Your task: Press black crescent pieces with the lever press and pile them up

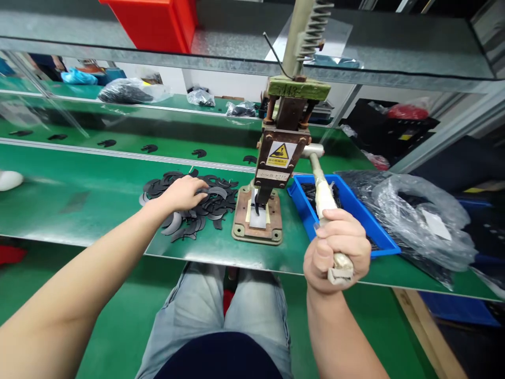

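My left hand [182,193] reaches down onto a loose pile of black curved plastic pieces [203,213]. Its finger and thumb close on a dark curved piece [202,190] at the pile's right side. My right hand [340,247] is wrapped round the taped handle of a press lever [322,193], which rises to the side of a hand press [279,142]. Under the press ram, a small black piece [258,206] lies on the light metal plate [258,220] of the base [240,216].
A blue bin [384,247] with black parts stands right of the press, beside clear plastic bags [426,205]. Behind, several black pieces [150,148] lie spaced in a row on a green strip. A metal shelf [236,60] with a red bin [158,23] hangs above.
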### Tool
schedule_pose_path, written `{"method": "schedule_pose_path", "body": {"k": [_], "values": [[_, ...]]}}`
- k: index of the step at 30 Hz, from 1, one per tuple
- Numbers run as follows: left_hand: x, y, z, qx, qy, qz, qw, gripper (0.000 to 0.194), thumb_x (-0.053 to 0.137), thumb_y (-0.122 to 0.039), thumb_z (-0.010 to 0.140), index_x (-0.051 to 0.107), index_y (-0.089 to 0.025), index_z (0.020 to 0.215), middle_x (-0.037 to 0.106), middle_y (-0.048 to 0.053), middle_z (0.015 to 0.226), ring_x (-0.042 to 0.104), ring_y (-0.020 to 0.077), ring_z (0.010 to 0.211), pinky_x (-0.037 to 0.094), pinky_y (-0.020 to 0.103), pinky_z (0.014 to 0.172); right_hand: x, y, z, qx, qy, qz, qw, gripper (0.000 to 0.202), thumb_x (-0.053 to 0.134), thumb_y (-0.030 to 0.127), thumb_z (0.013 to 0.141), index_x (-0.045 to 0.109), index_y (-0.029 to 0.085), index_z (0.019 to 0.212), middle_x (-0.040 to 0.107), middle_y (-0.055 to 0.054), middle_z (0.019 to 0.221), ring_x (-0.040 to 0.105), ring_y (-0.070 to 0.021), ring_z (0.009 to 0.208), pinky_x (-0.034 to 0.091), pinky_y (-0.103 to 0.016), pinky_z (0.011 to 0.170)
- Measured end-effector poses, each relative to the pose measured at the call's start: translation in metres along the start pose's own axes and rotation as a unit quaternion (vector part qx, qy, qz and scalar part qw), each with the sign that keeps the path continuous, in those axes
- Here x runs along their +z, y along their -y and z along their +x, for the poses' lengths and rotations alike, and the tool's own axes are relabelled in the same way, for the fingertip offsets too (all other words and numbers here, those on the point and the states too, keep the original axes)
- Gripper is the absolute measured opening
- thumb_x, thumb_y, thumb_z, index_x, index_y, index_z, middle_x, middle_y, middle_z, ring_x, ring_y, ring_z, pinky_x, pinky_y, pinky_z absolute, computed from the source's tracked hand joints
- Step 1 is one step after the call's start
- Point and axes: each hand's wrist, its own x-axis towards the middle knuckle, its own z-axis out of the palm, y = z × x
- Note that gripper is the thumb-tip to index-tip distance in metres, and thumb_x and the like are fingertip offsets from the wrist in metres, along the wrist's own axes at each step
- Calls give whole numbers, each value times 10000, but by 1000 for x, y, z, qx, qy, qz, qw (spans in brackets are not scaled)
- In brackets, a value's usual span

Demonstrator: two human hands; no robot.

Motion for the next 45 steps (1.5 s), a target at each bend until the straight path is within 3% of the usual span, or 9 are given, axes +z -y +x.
{"method": "schedule_pose_path", "body": {"k": [7, 12, 15, 18, 23, 27, 34, 40, 45], "values": [[10, -32, 64, 59, 97, 80, 990, 626, 655, -325, 899, 626, -225, 1516, 680, 139, 1475, 573, 360, 1357, 457, 429, 1105, -3, 0, -1, -2, 14, -14, 1000, 177, 661, 304, 904, 535, 250, 792, 591, 15, 750, 691, -245, 896, 557, -550, 920], [4, -30, 74, 63, 133, 83, 986, 444, 697, -318, 848, 763, -206, 1273, 755, 155, 1277, 674, 348, 1167, 504, 380, 947, -2, 0, 0, -5, 6, -11, 1000, 190, 658, 329, 919, 541, 248, 792, 562, 21, 730, 686, -239, 886, 539, -543, 918], [-9, -26, 65, 46, 127, -15, 991, 218, 691, -380, 874, 764, -223, 1006, 797, 99, 1032, 718, 282, 913, 496, 322, 772, 0, 0, 0, -6, 4, -13, 1000, 204, 655, 359, 925, 541, 253, 794, 538, 26, 714, 682, -231, 872, 541, -536, 910], [-15, -40, 46, -9, 87, -187, 978, 302, 689, -533, 903, 660, -234, 883, 755, 44, 758, 673, 220, 663, 444, 287, 599, 2, -1, 0, -5, -1, -16, 1000, 224, 654, 387, 932, 536, 259, 792, 527, 26, 703, 678, -224, 854, 553, -529, 897], [11, -97, 26, -67, 97, -448, 886, 359, 639, -566, 976, 549, -227, 898, 707, 20, 612, 638, 163, 509, 454, 242, 492, 5, -1, 1, -19, -21, -9, 1000, 225, 661, 356, 922, 527, 246, 779, 522, 18, 691, 668, -223, 824, 559, -521, 871], [30, -124, 33, -61, 81, -502, 859, 329, 717, -486, 956, 556, -211, 877, 687, 6, 603, 672, 153, 527, 502, 230, 500, 3, -1, 0, -14, -12, -14, 1000, 212, 662, 350, 918, 536, 248, 782, 531, 16, 698, 672, -225, 833, 568, -527, 878], [34, -124, 48, -58, 104, -531, 839, 395, 808, -510, 888, 579, -191, 844, 685, 5, 675, 701, 152, 583, 577, 234, 511, 1, 1, 1, -8, -4, -10, 1000, 212, 669, 352, 929, 549, 241, 794, 546, 16, 715, 673, -224, 842, 561, -523, 884], [35, -120, 55, -63, 155, -593, 787, 448, 871, -533, 835, 599, -187, 917, 603, -49, 648, 664, 105, 552, 620, 210, 562, -2, 2, 0, 0, 7, -22, 1000, 250, 670, 408, 947, 545, 254, 796, 525, 23, 710, 669, -228, 838, 566, -550, 890], [33, -117, 58, -64, 170, -588, 789, 468, 875, -540, 832, 587, -186, 936, 568, -64, 630, 686, 117, 551, 608, 200, 538, -4, 4, 0, 17, 19, -22, 999, 258, 675, 409, 948, 546, 252, 790, 532, 21, 711, 680, -222, 856, 569, -548, 915]]}}
